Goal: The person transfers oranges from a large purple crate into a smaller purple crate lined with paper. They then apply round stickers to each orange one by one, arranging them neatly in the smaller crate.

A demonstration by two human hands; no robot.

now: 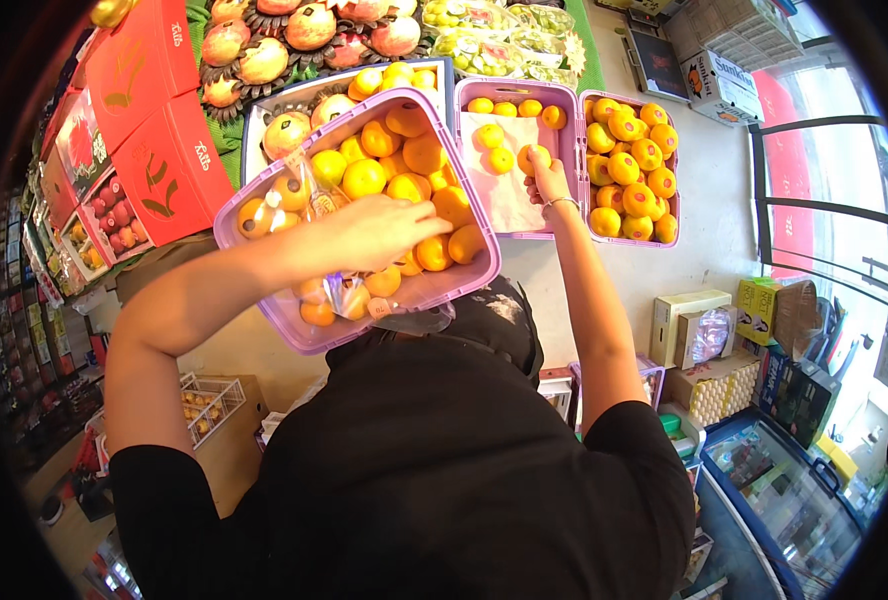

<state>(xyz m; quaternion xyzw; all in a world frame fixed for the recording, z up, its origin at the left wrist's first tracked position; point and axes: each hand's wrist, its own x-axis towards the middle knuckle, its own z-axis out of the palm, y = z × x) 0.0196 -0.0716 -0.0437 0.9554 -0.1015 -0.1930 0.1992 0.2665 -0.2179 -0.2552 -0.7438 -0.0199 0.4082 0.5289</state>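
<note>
While the paper-lined lilac plastic crate (514, 87) is only part-filled, the full lilac crate (632, 243) stands rightward.
Head view: over it, right hand (551, 182) curls closed around one round orange citrus (534, 158); leftward, left hand (396, 230) dips into tilted lilac crate (444, 295), grip indeterminable.

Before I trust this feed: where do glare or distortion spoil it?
Head view: the window at right is washed out, its dark frame bends toward the rim; the left hand, the right hand and its orange look clear.
</note>
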